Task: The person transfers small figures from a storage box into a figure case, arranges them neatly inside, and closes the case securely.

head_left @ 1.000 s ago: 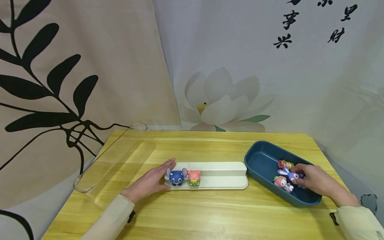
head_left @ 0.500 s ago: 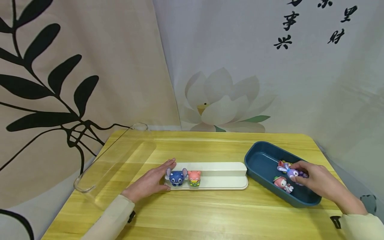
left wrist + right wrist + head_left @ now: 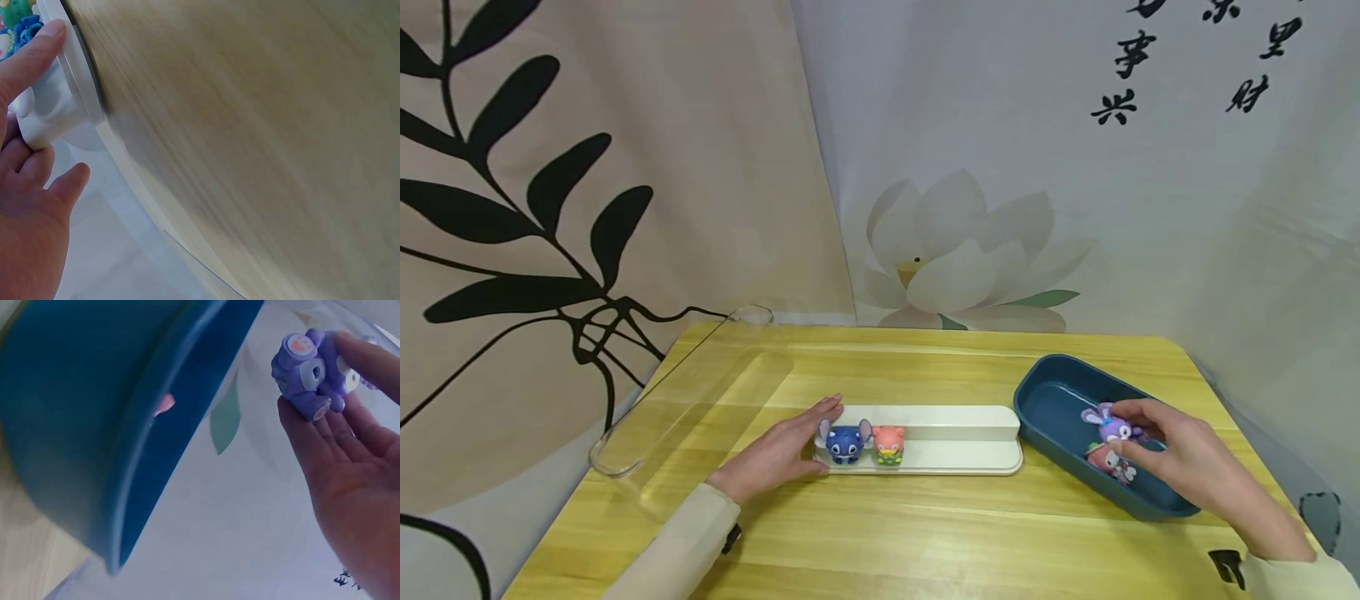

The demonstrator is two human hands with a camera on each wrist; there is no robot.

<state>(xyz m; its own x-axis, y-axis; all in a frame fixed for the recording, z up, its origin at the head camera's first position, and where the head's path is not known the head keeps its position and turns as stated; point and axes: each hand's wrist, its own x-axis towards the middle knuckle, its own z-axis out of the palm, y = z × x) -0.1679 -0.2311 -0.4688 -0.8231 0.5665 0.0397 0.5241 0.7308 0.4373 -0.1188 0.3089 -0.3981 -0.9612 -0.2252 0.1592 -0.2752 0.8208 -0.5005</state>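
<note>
Lifted since the earlier frame, the purple rabbit figurine (image 3: 306, 375), likely light, stiff and best held mid-body, is pinched over the navy tray (image 3: 1051, 398) by the right hand (image 3: 1186, 452), the white stand (image 3: 958, 454) by the left hand (image 3: 778, 458).

A yellow wood-grain table (image 3: 925, 533) has a rounded far right corner. Beyond it, at left, a beige cloth (image 3: 722, 142) bears black leaves (image 3: 565, 177); the pale cloth (image 3: 970, 92) to the right shows a white lotus (image 3: 953, 275) and, higher up, black characters (image 3: 1132, 55).

The right hand (image 3: 1187, 457) partly hides the purple rabbit (image 3: 1114, 427) — its wrist view cuts off the blue tub (image 3: 69, 409).
</note>
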